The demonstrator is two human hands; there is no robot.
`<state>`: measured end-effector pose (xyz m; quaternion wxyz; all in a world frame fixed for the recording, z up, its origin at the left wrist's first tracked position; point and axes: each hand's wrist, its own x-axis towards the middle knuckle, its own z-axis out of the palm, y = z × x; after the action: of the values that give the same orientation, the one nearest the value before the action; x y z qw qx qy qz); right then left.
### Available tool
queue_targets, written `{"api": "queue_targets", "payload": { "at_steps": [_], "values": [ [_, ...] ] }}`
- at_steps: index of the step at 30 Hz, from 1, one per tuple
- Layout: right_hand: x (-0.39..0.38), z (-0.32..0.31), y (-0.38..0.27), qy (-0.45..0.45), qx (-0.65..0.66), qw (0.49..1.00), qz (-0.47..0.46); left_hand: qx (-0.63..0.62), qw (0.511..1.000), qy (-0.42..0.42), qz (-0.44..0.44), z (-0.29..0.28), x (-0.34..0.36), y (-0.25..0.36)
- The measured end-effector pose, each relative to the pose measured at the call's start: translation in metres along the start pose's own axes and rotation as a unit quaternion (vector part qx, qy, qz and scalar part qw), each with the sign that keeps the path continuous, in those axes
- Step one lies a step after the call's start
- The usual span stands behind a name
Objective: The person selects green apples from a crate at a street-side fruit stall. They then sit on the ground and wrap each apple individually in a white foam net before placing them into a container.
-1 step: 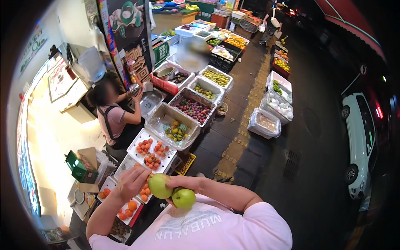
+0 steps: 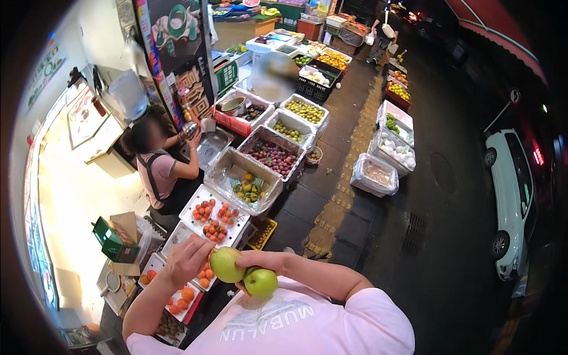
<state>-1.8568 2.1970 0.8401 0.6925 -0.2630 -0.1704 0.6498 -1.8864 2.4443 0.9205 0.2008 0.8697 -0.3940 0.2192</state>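
Note:
Two green apples are held together in front of my chest. My right hand (image 2: 260,258) is closed around them, its thumb lying across the upper apple (image 2: 226,264). Against it, slightly lower and to the right, rests the other apple (image 2: 261,282), with its dimpled end showing. Most of my right fingers are hidden behind the fruit. My left hand (image 2: 190,260) is at the left edge of the upper apple, its fingertips pinched together. Whatever they pinch, if anything, is too small to make out.
Beyond my hands are a white tray of orange-red fruit (image 2: 202,211), a lined box of yellow-green fruit (image 2: 228,158) and a crate of plums (image 2: 254,134). A seated person (image 2: 163,171) works by a metal basin (image 2: 209,155) at left. A white car (image 2: 510,204) stands right.

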Motion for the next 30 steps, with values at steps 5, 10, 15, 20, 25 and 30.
{"api": "queue_targets", "payload": {
  "at_steps": [5, 10, 15, 20, 25, 30],
  "values": [
    [-0.074, -0.008, -0.016, 0.007, -0.048, 0.998, -0.048, -0.025, 0.999, -0.007, 0.040, 0.038, 0.065, 0.026],
    [-0.179, -0.033, -0.022, 0.043, -0.112, 0.984, -0.131, -0.103, 0.950, 0.206, -0.210, 0.097, 0.151, 0.040],
    [-0.322, -0.086, -0.051, 0.020, 0.016, 0.983, -0.184, -0.212, 0.924, 0.261, -0.183, 0.187, 0.286, 0.085],
    [-0.426, -0.080, -0.071, 0.064, 0.016, 0.956, -0.285, -0.382, 0.916, -0.007, -0.124, 0.330, 0.421, 0.152],
    [-0.504, -0.097, -0.057, 0.155, 0.041, 0.905, -0.394, -0.525, 0.756, -0.257, -0.293, 0.431, 0.478, 0.197],
    [-0.552, -0.118, -0.069, 0.262, 0.090, 0.834, -0.477, -0.582, 0.708, -0.296, -0.270, 0.517, 0.491, 0.201]
  ]
}}
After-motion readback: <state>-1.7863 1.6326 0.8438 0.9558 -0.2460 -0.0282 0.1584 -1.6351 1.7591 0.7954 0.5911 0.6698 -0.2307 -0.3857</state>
